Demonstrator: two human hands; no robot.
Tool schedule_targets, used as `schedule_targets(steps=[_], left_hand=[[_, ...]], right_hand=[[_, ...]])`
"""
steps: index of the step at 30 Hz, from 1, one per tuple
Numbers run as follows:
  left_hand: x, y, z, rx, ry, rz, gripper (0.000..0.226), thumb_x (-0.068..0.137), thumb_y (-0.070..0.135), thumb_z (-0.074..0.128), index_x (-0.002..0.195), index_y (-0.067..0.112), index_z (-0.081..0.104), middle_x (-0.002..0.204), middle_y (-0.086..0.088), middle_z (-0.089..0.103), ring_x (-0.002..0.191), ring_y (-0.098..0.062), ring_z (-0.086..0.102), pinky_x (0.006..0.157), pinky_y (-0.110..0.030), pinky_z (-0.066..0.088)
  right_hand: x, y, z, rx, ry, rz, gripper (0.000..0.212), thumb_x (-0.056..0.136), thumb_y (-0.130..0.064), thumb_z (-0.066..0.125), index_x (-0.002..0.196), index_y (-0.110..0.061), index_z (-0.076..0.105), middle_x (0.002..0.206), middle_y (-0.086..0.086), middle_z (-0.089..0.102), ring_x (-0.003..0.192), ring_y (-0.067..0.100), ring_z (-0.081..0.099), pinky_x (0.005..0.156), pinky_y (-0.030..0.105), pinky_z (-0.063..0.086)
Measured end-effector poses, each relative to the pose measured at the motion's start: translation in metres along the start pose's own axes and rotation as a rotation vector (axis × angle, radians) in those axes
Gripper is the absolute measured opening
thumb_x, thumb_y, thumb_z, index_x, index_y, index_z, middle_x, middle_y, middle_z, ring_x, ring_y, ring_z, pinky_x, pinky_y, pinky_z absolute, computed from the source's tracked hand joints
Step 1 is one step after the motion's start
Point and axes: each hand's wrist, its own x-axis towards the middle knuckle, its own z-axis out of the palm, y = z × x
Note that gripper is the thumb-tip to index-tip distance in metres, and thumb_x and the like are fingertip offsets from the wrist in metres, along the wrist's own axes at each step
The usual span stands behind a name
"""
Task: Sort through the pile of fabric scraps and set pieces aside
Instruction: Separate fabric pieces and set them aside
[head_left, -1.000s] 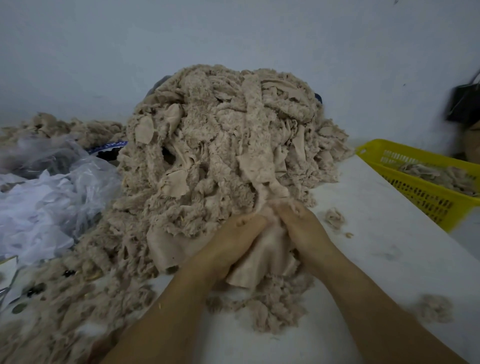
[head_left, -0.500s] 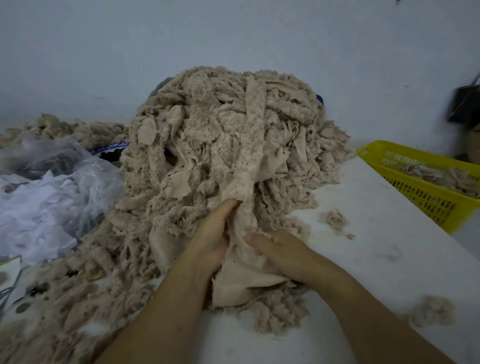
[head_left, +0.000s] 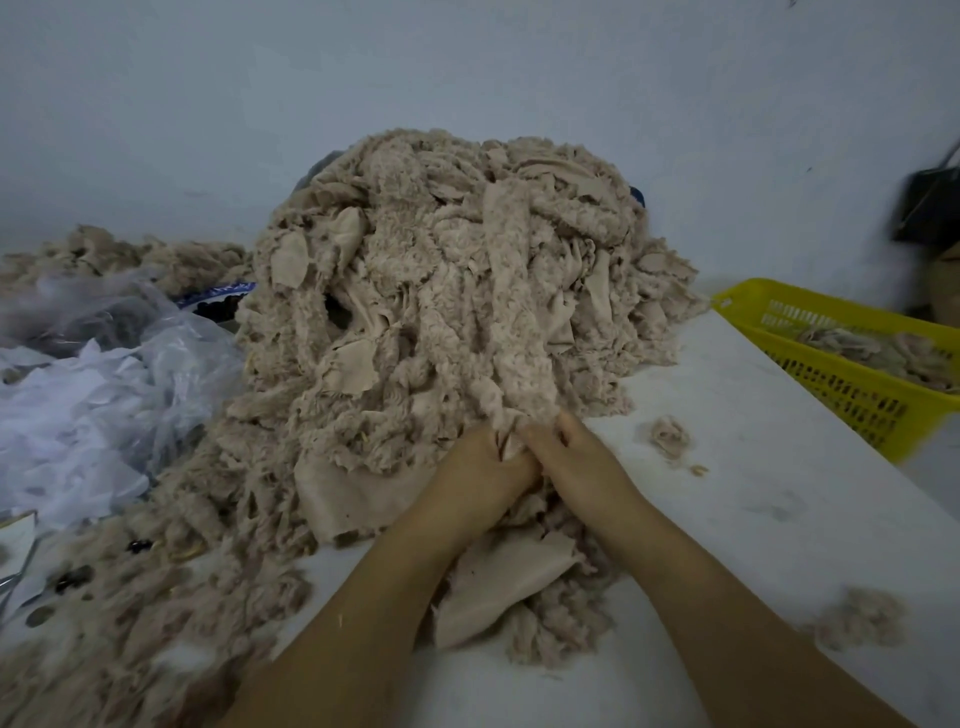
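No writing could be read; print on a blue-and-white wrapper (head_left: 221, 293) behind the plastic was too blurred. The left hand (head_left: 475, 467) and right hand (head_left: 582, 460) met at the foot of the pile of fabric scraps (head_left: 441, 291), both closed on the lower end of a long fleecy strip (head_left: 519, 322) running up the heap. The beige scraps were shaggy and ragged. A yellow perforated basket (head_left: 852, 395) holding a few pieces stood right, on the white table (head_left: 753, 493).
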Motion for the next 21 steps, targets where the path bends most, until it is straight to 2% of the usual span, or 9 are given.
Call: schedule_targets(steps=[3, 5, 8, 9, 12, 14, 17, 19, 21], left_hand=[[0.000, -0.004, 0.001, 0.053, -0.052, -0.023, 0.046, 0.096, 0.025, 0.060, 0.050, 0.029, 0.055, 0.045, 0.013, 0.047, 0.041, -0.002, 0.042, 0.044, -0.016, 0.033], [0.000, -0.004, 0.000, -0.020, -0.002, -0.072, 0.042, 0.096, 0.040, 0.061, 0.059, 0.019, 0.066, 0.054, 0.007, 0.060, 0.049, -0.007, 0.056, 0.049, -0.018, 0.042], [0.004, 0.000, -0.002, -0.119, 0.139, -0.204, 0.052, 0.092, 0.061, 0.055, 0.056, 0.025, 0.067, 0.053, 0.011, 0.064, 0.049, -0.002, 0.062, 0.053, -0.015, 0.046], [0.006, -0.001, -0.004, -0.147, 0.171, -0.248, 0.050, 0.090, 0.066, 0.052, 0.066, 0.026, 0.070, 0.060, 0.013, 0.069, 0.056, 0.000, 0.066, 0.060, -0.018, 0.049], [0.008, 0.002, -0.011, -0.429, 0.112, -0.342, 0.060, 0.081, 0.071, 0.057, 0.110, 0.021, 0.075, 0.104, 0.000, 0.077, 0.098, -0.013, 0.073, 0.092, -0.033, 0.054], [0.007, 0.003, -0.013, -0.609, 0.024, -0.373, 0.053, 0.087, 0.056, 0.062, 0.116, 0.014, 0.074, 0.111, -0.008, 0.075, 0.103, -0.021, 0.072, 0.086, -0.033, 0.057], [0.008, 0.004, -0.017, -0.883, 0.111, -0.477, 0.032, 0.096, 0.031, 0.061, 0.109, 0.004, 0.074, 0.101, -0.015, 0.076, 0.088, -0.025, 0.076, 0.064, -0.032, 0.060], [0.009, 0.003, -0.021, -0.990, 0.166, -0.453, 0.031, 0.097, 0.031, 0.061, 0.103, 0.005, 0.076, 0.102, -0.016, 0.076, 0.087, -0.027, 0.076, 0.063, -0.035, 0.061], [0.010, 0.003, -0.023, -0.966, 0.182, -0.351, 0.031, 0.096, 0.033, 0.061, 0.106, 0.007, 0.075, 0.107, -0.014, 0.075, 0.093, -0.025, 0.075, 0.074, -0.036, 0.061]], right_hand=[[0.002, -0.001, -0.005, 0.021, 0.139, 0.052, 0.033, 0.098, -0.032, 0.050, 0.072, -0.017, 0.038, 0.068, 0.006, 0.038, 0.063, 0.018, 0.037, 0.063, 0.035, 0.031], [0.002, -0.002, -0.008, 0.137, 0.214, 0.095, 0.035, 0.097, -0.028, 0.051, 0.067, -0.017, 0.038, 0.063, 0.005, 0.039, 0.062, 0.020, 0.039, 0.061, 0.036, 0.033], [0.001, -0.008, -0.012, 0.492, 0.220, 0.150, 0.032, 0.097, -0.021, 0.052, 0.066, -0.017, 0.056, 0.064, 0.004, 0.058, 0.064, 0.020, 0.058, 0.059, 0.030, 0.048], [0.001, -0.009, -0.013, 0.548, 0.188, 0.153, 0.031, 0.096, -0.020, 0.053, 0.065, -0.018, 0.057, 0.065, 0.004, 0.059, 0.064, 0.019, 0.060, 0.058, 0.029, 0.050], [0.000, -0.008, -0.009, 0.416, 0.069, 0.106, 0.021, 0.084, -0.029, 0.053, 0.065, -0.022, 0.056, 0.071, 0.008, 0.055, 0.071, 0.023, 0.053, 0.067, 0.034, 0.046], [-0.006, -0.007, -0.005, 0.191, -0.004, 0.067, 0.020, 0.077, -0.041, 0.050, 0.061, -0.029, 0.051, 0.072, 0.002, 0.052, 0.072, 0.017, 0.049, 0.070, 0.035, 0.040], [-0.008, -0.006, -0.002, -0.019, -0.056, 0.040, 0.030, 0.080, -0.046, 0.044, 0.054, -0.031, 0.041, 0.056, -0.014, 0.042, 0.056, 0.003, 0.040, 0.058, 0.026, 0.032], [-0.005, -0.005, -0.004, -0.054, 0.045, 0.053, 0.036, 0.092, -0.040, 0.045, 0.057, -0.031, 0.039, 0.054, -0.015, 0.041, 0.052, 0.003, 0.038, 0.055, 0.026, 0.029], [-0.002, -0.005, -0.008, -0.099, 0.194, 0.038, 0.027, 0.098, -0.033, 0.046, 0.071, -0.029, 0.044, 0.067, -0.011, 0.049, 0.058, 0.005, 0.044, 0.056, 0.027, 0.033]])
